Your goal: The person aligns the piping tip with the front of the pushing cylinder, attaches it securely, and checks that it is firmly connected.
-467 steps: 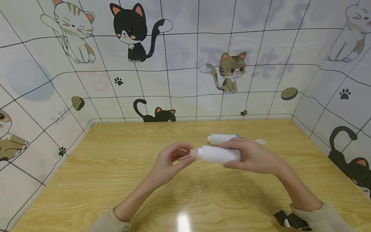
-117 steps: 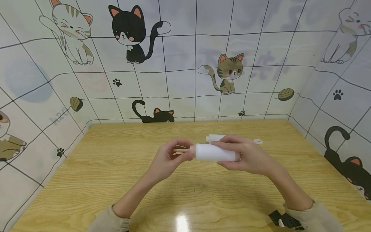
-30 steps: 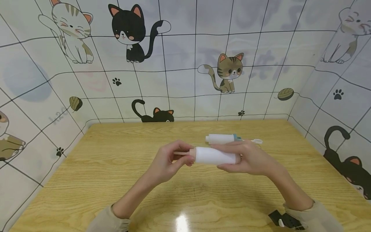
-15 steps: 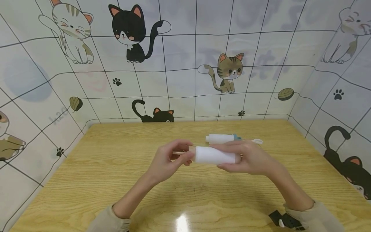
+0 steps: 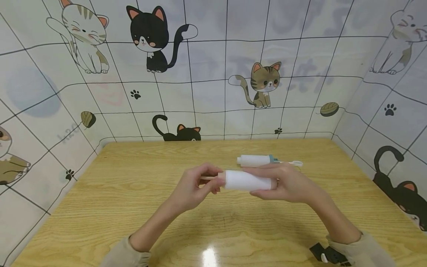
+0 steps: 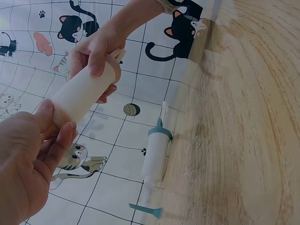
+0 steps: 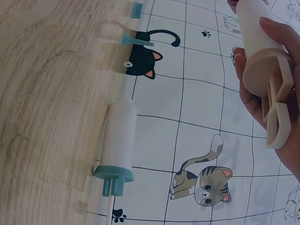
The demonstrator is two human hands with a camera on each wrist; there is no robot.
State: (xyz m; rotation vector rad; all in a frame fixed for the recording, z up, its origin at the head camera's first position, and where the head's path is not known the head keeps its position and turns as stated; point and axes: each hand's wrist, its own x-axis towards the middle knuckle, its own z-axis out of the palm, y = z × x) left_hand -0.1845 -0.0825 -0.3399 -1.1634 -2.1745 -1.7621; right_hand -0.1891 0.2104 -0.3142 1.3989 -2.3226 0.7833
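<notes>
A white syringe-like tube is held level above the table between both hands. My right hand grips its right part; there, in the right wrist view, a beige collar and a pale ring pull stick out. Thumb and fingers of my left hand pinch a beige nozzle at the other end, whose base sits against the white body. The nozzle's thin stem points left into my palm. Behind the hands lies a second white tube with a teal collar.
Near the table's far edge lie a teal nozzle and another small teal piece. The ring-ended rod of the second tube points right. A cat-print sheet backs the wooden table.
In the oldest frame the white neck showed between nozzle and tube; since then the nozzle has come up against the body. Lately the left fingers have only shifted slightly around it.
</notes>
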